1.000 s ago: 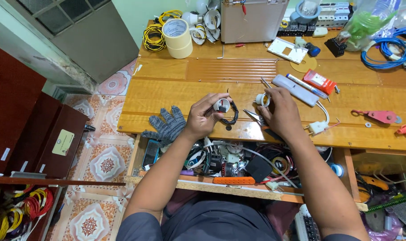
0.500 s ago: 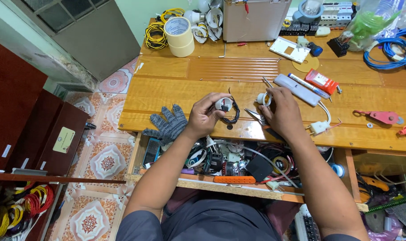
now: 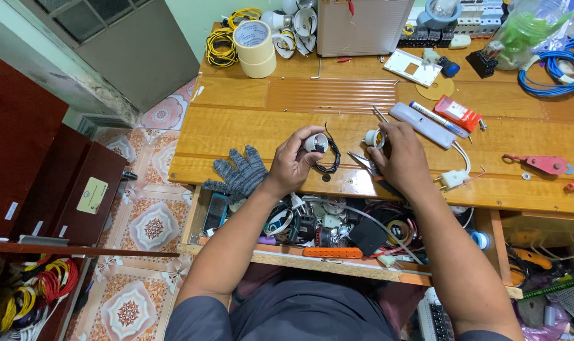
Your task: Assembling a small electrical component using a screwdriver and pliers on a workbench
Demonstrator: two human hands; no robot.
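Holding a small round white lamp socket [image 3: 316,143], the left hand [image 3: 294,163] is curled shut around it, just above the near part of the wooden table [image 3: 249,126]. A loop of thin black wire [image 3: 330,158] hangs from the socket and touches the table. To the right, a second small white socket part [image 3: 374,137] is pinched by the fingers of the right hand [image 3: 400,153], which are closed on it. A thin metal screwdriver [image 3: 380,114] is seen sticking out past this hand, toward the far side. Silver scissors [image 3: 364,162] lie on the table between the two hands, partly hidden under the right hand.

A grey knitted glove [image 3: 241,173] is laid at the near edge, just left of the left hand. A long white box [image 3: 423,125] with a pen on it is found right of the right hand, and a white plug [image 3: 453,179] with its cord is near it. An open drawer [image 3: 337,230] full of wires and parts is seen under the table edge, near the person. A roll of tape [image 3: 254,39] and a coil of yellow wire [image 3: 221,47] are kept at the far left. A coil of blue cable [image 3: 552,69] is at the far right.
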